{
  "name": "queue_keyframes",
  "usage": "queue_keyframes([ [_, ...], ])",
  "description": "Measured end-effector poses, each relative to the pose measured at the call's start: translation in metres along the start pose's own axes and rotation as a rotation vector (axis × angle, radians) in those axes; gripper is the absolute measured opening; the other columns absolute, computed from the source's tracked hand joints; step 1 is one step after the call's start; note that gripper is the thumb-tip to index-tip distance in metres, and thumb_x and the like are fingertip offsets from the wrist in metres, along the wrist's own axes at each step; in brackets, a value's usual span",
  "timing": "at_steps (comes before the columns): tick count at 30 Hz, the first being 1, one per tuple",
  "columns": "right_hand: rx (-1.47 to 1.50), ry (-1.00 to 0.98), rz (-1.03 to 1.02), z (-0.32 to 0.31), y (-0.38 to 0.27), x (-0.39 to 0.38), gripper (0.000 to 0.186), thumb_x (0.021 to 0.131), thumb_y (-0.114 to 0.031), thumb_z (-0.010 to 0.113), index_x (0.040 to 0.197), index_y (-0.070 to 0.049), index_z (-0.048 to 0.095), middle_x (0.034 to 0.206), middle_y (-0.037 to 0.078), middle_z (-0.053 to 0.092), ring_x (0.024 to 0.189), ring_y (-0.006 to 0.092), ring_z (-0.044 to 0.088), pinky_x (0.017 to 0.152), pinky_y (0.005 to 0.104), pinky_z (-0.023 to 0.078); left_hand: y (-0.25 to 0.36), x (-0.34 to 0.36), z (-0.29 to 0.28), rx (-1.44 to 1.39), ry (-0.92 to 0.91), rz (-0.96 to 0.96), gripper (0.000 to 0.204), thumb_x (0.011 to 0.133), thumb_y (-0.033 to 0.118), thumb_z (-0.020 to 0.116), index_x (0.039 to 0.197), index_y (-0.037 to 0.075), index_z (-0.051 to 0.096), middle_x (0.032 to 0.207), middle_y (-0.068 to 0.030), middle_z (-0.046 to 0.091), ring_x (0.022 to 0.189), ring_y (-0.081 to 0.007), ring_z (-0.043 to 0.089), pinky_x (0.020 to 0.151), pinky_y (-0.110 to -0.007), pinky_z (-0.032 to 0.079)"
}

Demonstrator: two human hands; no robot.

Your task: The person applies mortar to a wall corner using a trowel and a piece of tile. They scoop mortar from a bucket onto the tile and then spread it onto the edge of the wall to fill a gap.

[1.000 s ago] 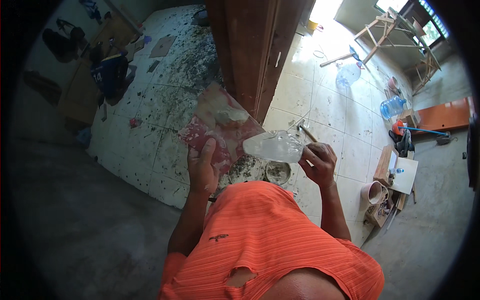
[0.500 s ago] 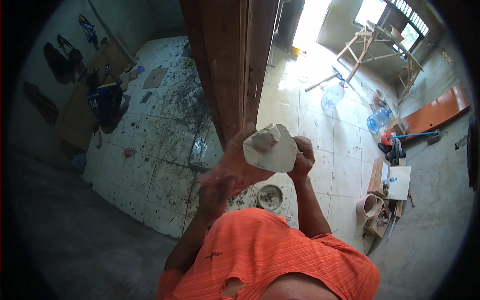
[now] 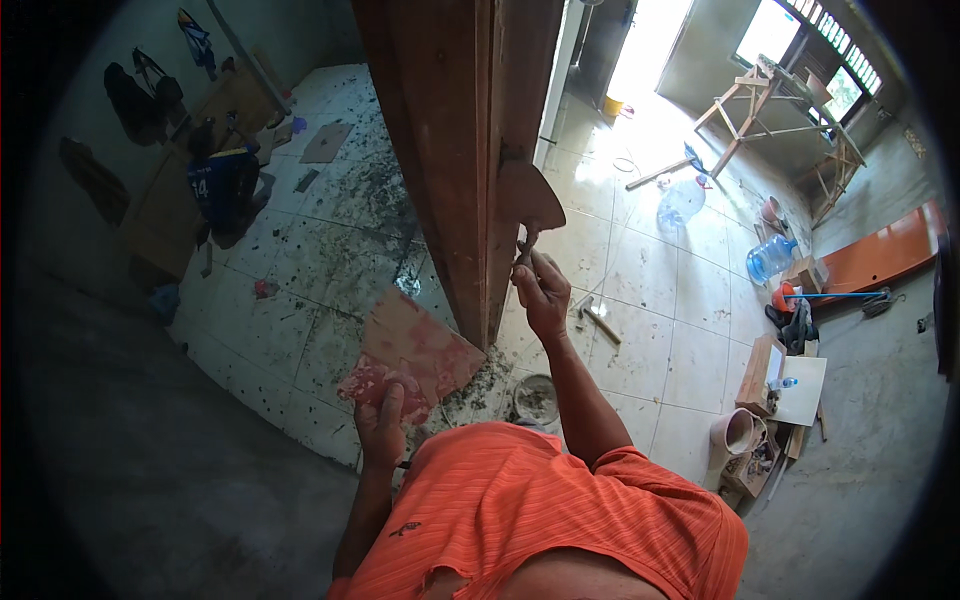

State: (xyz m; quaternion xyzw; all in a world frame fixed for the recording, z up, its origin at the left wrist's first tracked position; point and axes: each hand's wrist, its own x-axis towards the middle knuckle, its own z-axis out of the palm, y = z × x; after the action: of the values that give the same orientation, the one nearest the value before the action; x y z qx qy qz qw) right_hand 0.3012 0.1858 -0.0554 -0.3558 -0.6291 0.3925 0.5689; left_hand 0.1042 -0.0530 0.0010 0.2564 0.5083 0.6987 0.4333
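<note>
My right hand (image 3: 543, 293) is closed round the handle of a trowel (image 3: 533, 197). The trowel's broad, brownish blade points away from me, up at the right side of a dark wooden door frame (image 3: 430, 130); whether it touches the wood I cannot tell. My left hand (image 3: 382, 420) grips the near left edge of a flat board (image 3: 420, 345), thumb on top. Pinkish-red smears cover the board, thickest by the thumb. It is held low, left of the frame's foot.
A round pan (image 3: 537, 398) stands on the tiles by the frame's foot, and a hammer (image 3: 602, 324) lies farther right. At left a co-worker (image 3: 220, 185) crouches on the debris-strewn floor. A bucket (image 3: 735, 430), water bottle (image 3: 770, 260) and wooden trestle (image 3: 750, 105) are at right.
The trowel has moved away from the board, up to the frame's right side; the pale paste seen on its blade earlier no longer shows. My left hand and the board have shifted left and down.
</note>
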Motion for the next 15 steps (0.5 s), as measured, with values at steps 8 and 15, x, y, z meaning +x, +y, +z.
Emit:
queue_keyframes([
  [8, -0.194, 0.262, -0.032, 0.012, -0.024, -0.029, 0.034, 0.092, -0.008, 0.075, 0.124, 0.003, 0.069, 0.095, 0.003, 0.064, 0.084, 0.0087, 0.057, 0.073, 0.0243, 0.046, -0.018, 0.016, -0.006, 0.016, -0.089, -0.008, 0.014, 0.101, 0.005, 0.055, 0.104, 0.002, 0.068, 0.101, -0.0020, 0.069, 0.091, -0.0095, 0.063, 0.081, -0.027, 0.052],
  [15, -0.284, 0.113, -0.168, -0.029, -0.051, -0.016, 0.033, 0.092, -0.007, 0.072, 0.122, 0.008, 0.067, 0.096, 0.007, 0.067, 0.083, 0.0118, 0.060, 0.073, 0.0269, 0.049, -0.015, 0.027, -0.017, -0.035, -0.120, 0.009, 0.013, 0.101, 0.007, 0.058, 0.110, 0.002, 0.066, 0.103, -0.0015, 0.069, 0.092, -0.0080, 0.063, 0.081, -0.026, 0.053],
])
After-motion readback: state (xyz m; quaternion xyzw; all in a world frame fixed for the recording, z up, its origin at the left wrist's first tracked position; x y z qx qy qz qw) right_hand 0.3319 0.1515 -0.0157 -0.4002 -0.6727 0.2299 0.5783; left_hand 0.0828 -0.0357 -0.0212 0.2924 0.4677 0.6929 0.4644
